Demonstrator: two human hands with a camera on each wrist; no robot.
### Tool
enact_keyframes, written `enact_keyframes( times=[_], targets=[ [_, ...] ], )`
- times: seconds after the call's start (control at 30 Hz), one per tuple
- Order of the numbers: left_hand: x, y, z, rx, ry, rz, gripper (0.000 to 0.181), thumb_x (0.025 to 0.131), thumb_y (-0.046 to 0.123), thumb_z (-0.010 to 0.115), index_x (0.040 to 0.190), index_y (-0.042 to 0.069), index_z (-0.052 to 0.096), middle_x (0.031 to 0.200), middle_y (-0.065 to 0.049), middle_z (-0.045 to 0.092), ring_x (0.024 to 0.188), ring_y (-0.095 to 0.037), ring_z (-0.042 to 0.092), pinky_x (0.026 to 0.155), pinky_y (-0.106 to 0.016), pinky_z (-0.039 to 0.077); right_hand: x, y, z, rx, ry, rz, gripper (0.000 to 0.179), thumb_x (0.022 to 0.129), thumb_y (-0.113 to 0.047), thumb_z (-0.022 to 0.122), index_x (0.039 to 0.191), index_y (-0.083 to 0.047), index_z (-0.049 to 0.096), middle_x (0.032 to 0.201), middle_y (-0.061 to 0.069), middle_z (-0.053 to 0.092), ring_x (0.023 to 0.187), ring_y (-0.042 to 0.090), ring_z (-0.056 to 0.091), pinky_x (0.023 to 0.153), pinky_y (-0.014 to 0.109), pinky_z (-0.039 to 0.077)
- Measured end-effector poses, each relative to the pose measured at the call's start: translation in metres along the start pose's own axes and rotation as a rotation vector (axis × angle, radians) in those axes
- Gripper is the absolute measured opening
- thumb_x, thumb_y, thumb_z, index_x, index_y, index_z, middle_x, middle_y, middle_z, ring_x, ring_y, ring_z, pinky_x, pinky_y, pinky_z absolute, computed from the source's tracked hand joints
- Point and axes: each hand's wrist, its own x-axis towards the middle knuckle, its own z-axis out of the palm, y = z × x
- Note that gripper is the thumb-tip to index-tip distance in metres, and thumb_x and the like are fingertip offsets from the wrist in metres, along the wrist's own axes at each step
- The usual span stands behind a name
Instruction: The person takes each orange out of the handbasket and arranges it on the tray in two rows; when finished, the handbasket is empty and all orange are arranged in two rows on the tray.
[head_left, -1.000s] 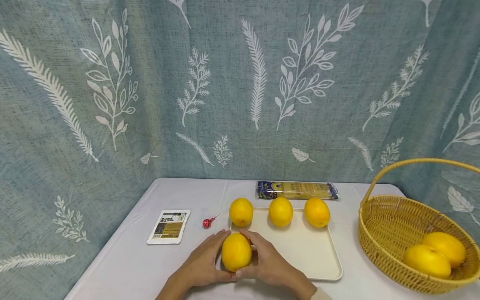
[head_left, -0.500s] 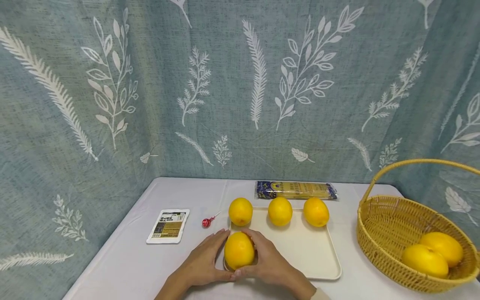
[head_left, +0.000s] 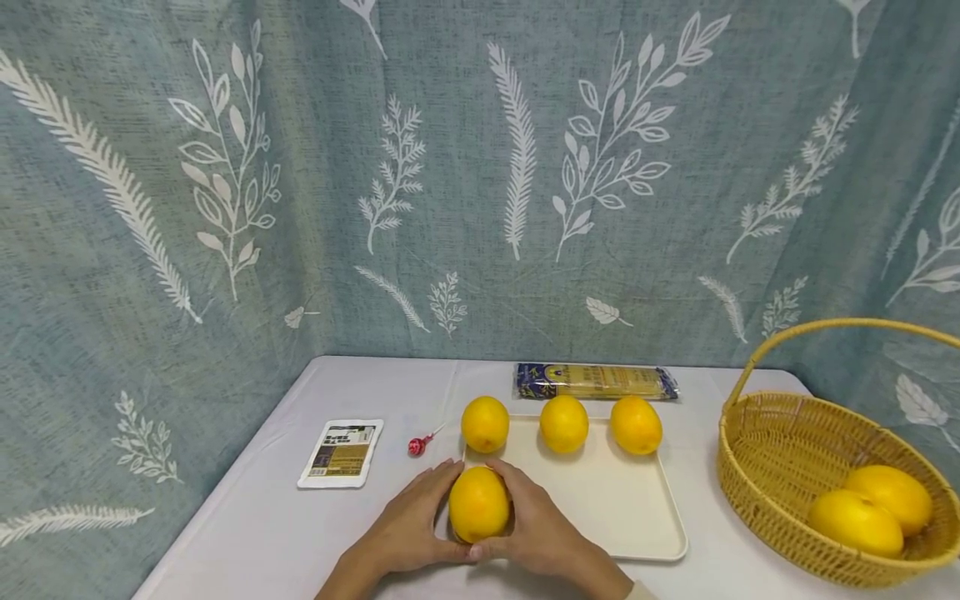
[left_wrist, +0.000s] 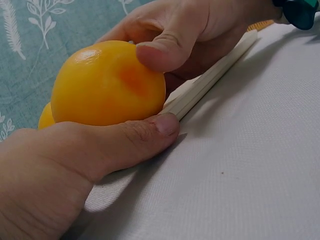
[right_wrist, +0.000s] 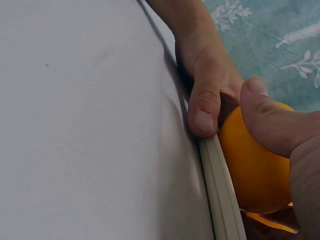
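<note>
In the head view an orange (head_left: 478, 505) sits at the near-left corner of a cream tray (head_left: 637, 517), cupped between both hands. My left hand (head_left: 412, 521) curls around its left side, with the thumb low along the tray's near edge in the left wrist view. From the right, my right hand (head_left: 543, 525) holds it, thumb (right_wrist: 265, 117) pressed on the near side of the fruit in the right wrist view. Along the tray's far edge stand a left orange (head_left: 484, 424), a middle orange (head_left: 564, 424) and a right orange (head_left: 636, 425).
A wicker basket (head_left: 757, 508) with a tall handle stands at the right, two oranges (head_left: 855, 522) inside. Behind the tray lies a packet of noodles (head_left: 596, 381). Left of the tray are a red lollipop (head_left: 417, 446) and a flat white-edged packet (head_left: 341, 454).
The held orange has shifted slightly to the right over the tray corner since one second ago. Both hands stay around it, nearly still. The other things have not moved.
</note>
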Motion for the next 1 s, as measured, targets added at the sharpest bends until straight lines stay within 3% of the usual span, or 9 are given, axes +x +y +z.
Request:
enact_keyframes(
  times=[0.2, 0.37, 0.57, 0.7, 1.0],
  targets=[
    [0.000, 0.001, 0.000, -0.012, -0.009, 0.002, 0.122, 0.065, 0.074, 0.080, 0.158, 0.010, 0.035, 0.163, -0.015, 0.033, 0.150, -0.037, 0.030, 0.121, -0.061, 0.023, -0.009, 0.000, -0.013, 0.013, 0.013, 0.047, 0.109, 0.076, -0.047, 0.088, 0.159, -0.012, 0.027, 0.155, 0.009, 0.043, 0.134, 0.028, 0.050, 0.112, 0.055, 0.043],
    [0.000, 0.001, -0.001, 0.005, 0.010, 0.020, 0.121, 0.064, 0.073, 0.082, 0.157, 0.009, 0.036, 0.162, -0.017, 0.034, 0.149, -0.038, 0.032, 0.120, -0.061, 0.025, -0.013, -0.004, -0.037, 0.034, 0.086, 0.055, 0.105, 0.076, -0.040, 0.089, 0.157, -0.007, 0.031, 0.159, 0.016, 0.038, 0.138, 0.039, 0.046, 0.101, 0.049, 0.053],
    [0.002, 0.002, -0.001, 0.011, 0.011, 0.019, 0.121, 0.063, 0.073, 0.082, 0.157, 0.012, 0.036, 0.163, -0.015, 0.034, 0.149, -0.038, 0.032, 0.120, -0.061, 0.027, -0.019, -0.013, -0.086, -0.020, 0.226, 0.054, 0.091, 0.081, -0.033, 0.086, 0.153, -0.005, 0.039, 0.155, 0.015, 0.045, 0.135, 0.039, 0.048, 0.098, 0.044, 0.055],
    [0.003, 0.002, -0.002, 0.015, 0.014, 0.026, 0.121, 0.063, 0.072, 0.083, 0.157, 0.011, 0.036, 0.163, -0.015, 0.035, 0.148, -0.038, 0.033, 0.120, -0.060, 0.027, -0.027, -0.013, -0.121, -0.082, 0.284, 0.062, 0.080, 0.086, -0.031, 0.082, 0.151, -0.004, 0.043, 0.153, 0.018, 0.047, 0.134, 0.042, 0.049, 0.096, 0.048, 0.055],
    [0.003, 0.000, -0.002, 0.018, 0.023, 0.031, 0.121, 0.064, 0.071, 0.083, 0.157, 0.009, 0.037, 0.162, -0.016, 0.035, 0.148, -0.038, 0.033, 0.120, -0.059, 0.027, -0.055, -0.012, -0.187, -0.257, 0.357, 0.190, 0.068, 0.096, -0.035, 0.071, 0.149, -0.001, 0.045, 0.149, 0.027, 0.047, 0.132, 0.049, 0.045, 0.098, 0.063, 0.050]
  ],
)
